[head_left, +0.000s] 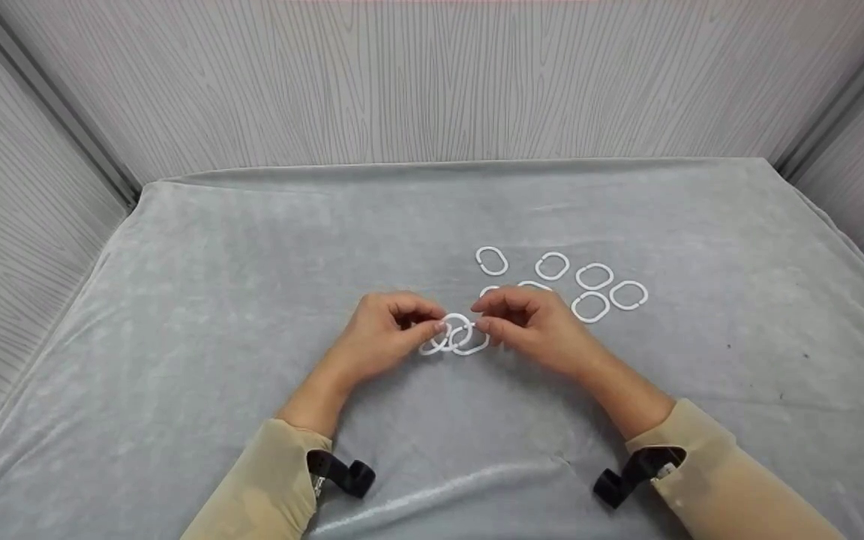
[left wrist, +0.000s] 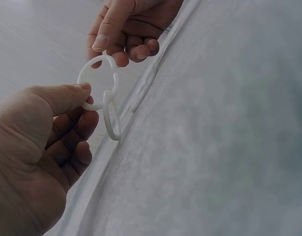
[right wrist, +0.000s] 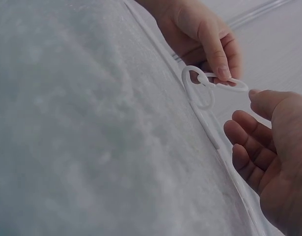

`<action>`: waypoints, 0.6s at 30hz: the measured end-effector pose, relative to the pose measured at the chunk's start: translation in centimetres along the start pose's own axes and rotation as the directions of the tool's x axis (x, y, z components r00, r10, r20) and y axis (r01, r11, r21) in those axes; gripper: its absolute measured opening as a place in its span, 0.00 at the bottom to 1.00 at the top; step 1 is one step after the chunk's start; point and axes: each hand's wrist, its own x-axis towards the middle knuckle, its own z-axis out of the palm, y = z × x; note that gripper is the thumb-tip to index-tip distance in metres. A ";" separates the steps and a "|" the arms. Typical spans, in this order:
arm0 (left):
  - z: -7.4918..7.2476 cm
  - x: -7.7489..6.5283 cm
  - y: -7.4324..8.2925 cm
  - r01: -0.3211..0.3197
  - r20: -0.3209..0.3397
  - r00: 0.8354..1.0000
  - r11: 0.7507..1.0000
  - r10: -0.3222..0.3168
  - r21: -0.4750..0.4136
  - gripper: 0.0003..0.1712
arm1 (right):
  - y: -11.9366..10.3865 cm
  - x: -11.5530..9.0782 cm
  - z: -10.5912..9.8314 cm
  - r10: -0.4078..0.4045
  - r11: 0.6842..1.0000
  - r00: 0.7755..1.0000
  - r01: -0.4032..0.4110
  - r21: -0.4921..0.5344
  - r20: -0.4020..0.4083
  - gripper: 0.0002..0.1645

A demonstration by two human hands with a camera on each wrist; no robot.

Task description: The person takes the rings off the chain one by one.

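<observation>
White plastic rings with a small gap in each, like shower-curtain rings, lie at the middle of the cloth. My left hand point(head_left: 383, 330) pinches one ring point(left wrist: 116, 78) between thumb and fingertip. A second ring point(left wrist: 111, 120) hangs linked through it, and in the head view a ring point(head_left: 479, 348) also overlaps it on the right. My right hand point(head_left: 537, 322) is just right of these rings, thumb and index apart. In the right wrist view, its thumb tip point(right wrist: 256, 94) comes right at the end of the held ring point(right wrist: 239, 87), the other fingers bent loosely below.
Several loose rings lie beyond my right hand, among them a ring point(head_left: 492, 260) at the left and a ring point(head_left: 629, 283) at the right. Grey cloth point(head_left: 252, 247) covers the table. Wood-grain panels point(head_left: 432, 82) stand behind and at both sides.
</observation>
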 end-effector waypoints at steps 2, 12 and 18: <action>0.0 0.0 0.0 0.003 0.011 1.000 1.000 -0.003 -0.003 0.06 | -0.1 0.0 0.0 -0.004 1.000 1.000 0.004 -0.002 0.011 0.13; 0.0 0.0 0.0 0.020 0.063 0.998 1.000 -0.019 -0.019 0.06 | -0.2 -0.1 0.1 -0.001 1.000 0.999 0.001 0.005 0.051 0.14; 0.1 0.1 -0.1 0.023 0.084 0.996 1.000 -0.022 -0.016 0.05 | -0.1 0.0 0.2 0.018 1.000 0.996 -0.020 0.017 0.087 0.16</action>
